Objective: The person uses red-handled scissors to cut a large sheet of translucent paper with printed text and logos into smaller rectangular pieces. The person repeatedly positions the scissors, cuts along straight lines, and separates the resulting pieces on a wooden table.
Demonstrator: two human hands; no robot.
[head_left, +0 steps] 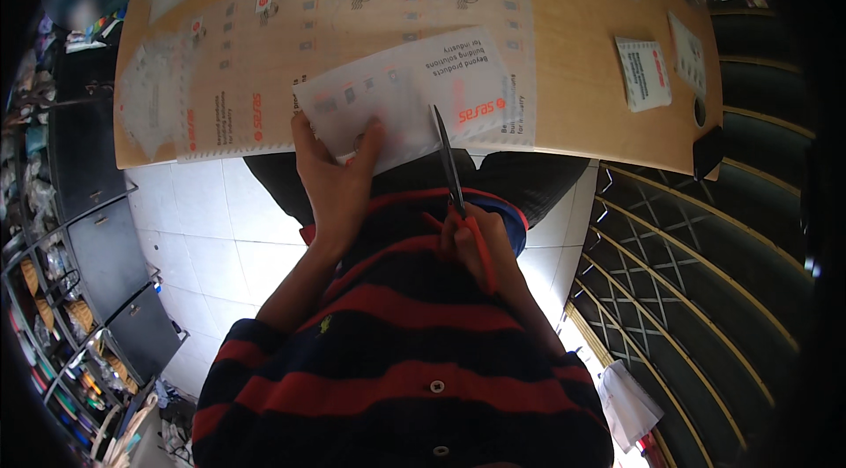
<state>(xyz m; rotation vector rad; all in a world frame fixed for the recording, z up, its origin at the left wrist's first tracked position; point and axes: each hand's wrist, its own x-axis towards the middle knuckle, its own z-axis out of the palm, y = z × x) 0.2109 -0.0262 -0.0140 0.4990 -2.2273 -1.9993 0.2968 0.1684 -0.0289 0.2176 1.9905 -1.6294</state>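
Note:
My left hand point(339, 173) grips the lower left part of a translucent white printed sheet point(405, 102), thumb on top of it. The sheet is tilted, its lower edge over the table's front edge. In my right hand point(480, 239) is a pair of scissors point(449, 164) with red handles and dark blades, pointing up and away from me. The blades meet the sheet's front edge, to the right of my left hand; how far apart they stand is hard to tell. Beneath lies a larger translucent sheet point(264, 54) with printed labels, flat on the wooden table point(573, 54).
A small printed white piece point(646, 76) lies on the table's right side, with another pale piece point(689, 54) beside it. Black drawers point(115, 243) and crowded shelves stand at the left. A folding metal gate point(634, 292) runs along the right. White tiles point(207, 239) cover the floor.

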